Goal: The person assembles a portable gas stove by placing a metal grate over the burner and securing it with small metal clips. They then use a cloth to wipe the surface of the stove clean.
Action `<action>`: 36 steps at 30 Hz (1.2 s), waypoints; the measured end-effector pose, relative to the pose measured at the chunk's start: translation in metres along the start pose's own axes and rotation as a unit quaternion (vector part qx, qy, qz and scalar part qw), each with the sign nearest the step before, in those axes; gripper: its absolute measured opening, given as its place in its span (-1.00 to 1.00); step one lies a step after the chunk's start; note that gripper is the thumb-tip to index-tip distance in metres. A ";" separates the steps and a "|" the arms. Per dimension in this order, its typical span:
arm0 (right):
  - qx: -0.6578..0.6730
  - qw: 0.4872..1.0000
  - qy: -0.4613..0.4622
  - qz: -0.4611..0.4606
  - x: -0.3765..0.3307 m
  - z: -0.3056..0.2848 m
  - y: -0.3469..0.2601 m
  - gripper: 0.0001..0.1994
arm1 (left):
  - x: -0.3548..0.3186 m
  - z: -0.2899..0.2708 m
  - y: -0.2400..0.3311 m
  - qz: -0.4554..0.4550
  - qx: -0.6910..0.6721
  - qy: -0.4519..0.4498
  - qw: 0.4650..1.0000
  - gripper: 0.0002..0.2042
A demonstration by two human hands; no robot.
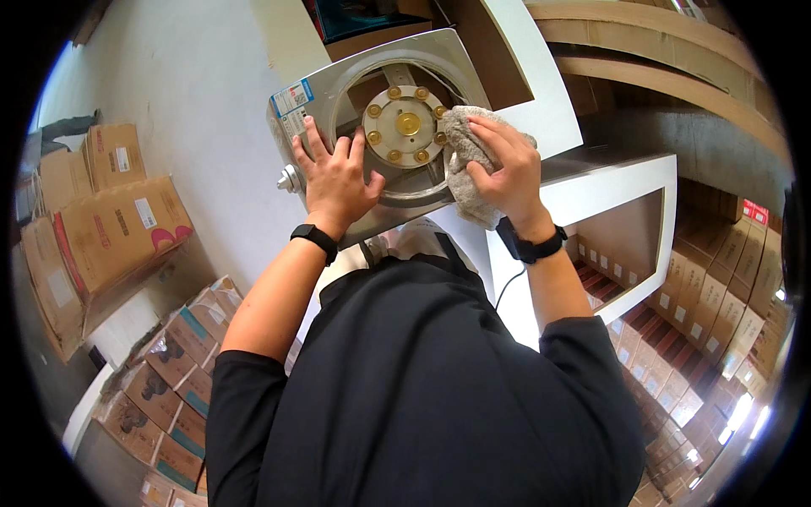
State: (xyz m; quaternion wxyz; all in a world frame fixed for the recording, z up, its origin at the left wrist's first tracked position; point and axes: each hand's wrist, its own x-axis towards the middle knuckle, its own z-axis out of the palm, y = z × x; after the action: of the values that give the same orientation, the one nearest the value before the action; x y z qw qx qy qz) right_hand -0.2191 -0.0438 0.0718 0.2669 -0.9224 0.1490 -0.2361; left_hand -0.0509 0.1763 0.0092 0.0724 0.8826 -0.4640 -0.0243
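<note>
A silver metal machine housing (439, 59) with a round opening stands in front of me, tilted up. Inside the opening sits a pale disc (405, 125) with a brass centre and several brass studs around it. My left hand (336, 173) lies flat on the housing's left rim, fingers spread, holding nothing. My right hand (504, 171) grips a crumpled grey cloth (463, 160) and presses it against the right side of the opening. A small metal knob (289, 179) sticks out at the housing's left edge, just beside my left hand.
A white frame or stand (629, 182) sits under and to the right of the machine. Brown cartons (118, 228) are stacked at the left, more printed boxes (173, 363) lie below left, and rows of cartons (710, 304) fill the right.
</note>
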 end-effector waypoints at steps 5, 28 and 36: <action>-0.008 0.993 0.119 0.006 -0.026 -0.005 0.001 -0.49 | -0.001 -0.001 0.000 0.016 0.005 0.013 1.000 -0.32; 0.081 0.947 0.276 0.147 -0.082 -0.059 -0.013 -0.52 | -0.004 0.000 0.000 0.024 -0.015 -0.040 0.999 -0.31; 0.126 0.937 0.277 0.174 -0.080 -0.050 -0.028 -0.50 | -0.006 -0.006 -0.014 0.041 -0.069 -0.030 0.996 -0.36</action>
State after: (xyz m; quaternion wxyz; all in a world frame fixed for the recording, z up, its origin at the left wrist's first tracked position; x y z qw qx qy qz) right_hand -0.3086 -0.0102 0.0966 0.3656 -0.7390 0.3443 -0.4490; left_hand -0.0418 0.1899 0.0131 0.1202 0.8546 -0.4987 -0.0801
